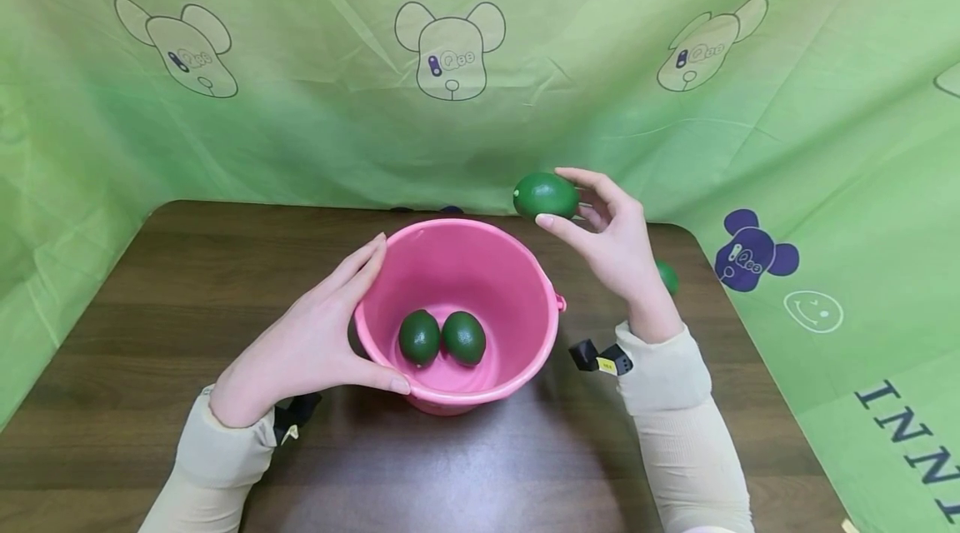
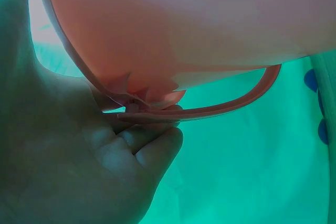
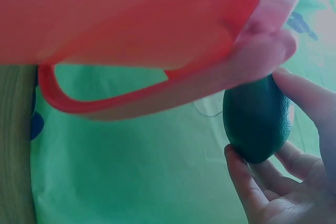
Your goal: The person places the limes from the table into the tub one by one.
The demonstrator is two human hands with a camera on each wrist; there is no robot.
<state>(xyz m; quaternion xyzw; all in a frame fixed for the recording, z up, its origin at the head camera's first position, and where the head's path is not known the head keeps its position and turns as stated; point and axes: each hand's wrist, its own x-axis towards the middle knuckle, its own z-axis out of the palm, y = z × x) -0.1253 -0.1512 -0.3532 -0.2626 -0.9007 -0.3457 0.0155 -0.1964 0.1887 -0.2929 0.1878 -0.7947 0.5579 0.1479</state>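
A pink bucket [image 1: 465, 266] stands on the table, its mouth facing up. My left hand [image 1: 315, 341] holds its left side, thumb at the near rim and fingertips at the far rim; the left wrist view shows fingers beside the joint of the pink handle [image 2: 220, 109]. Two green limes, a left one [image 1: 419, 338] and a right one [image 1: 464, 339], lie side by side on the bucket's bottom. Beyond the bucket's far right rim, my right hand [image 1: 618, 237] pinches another lime [image 1: 546, 195] between thumb and fingers, raised above the table.
Another lime [image 1: 667, 276] sits at the table's right side, partly hidden by my right wrist. The brown wooden table [image 1: 150, 325] is bordered by green printed cloth [image 1: 315, 125] at the back and sides. Small black devices [image 1: 600, 356] are strapped at both wrists.
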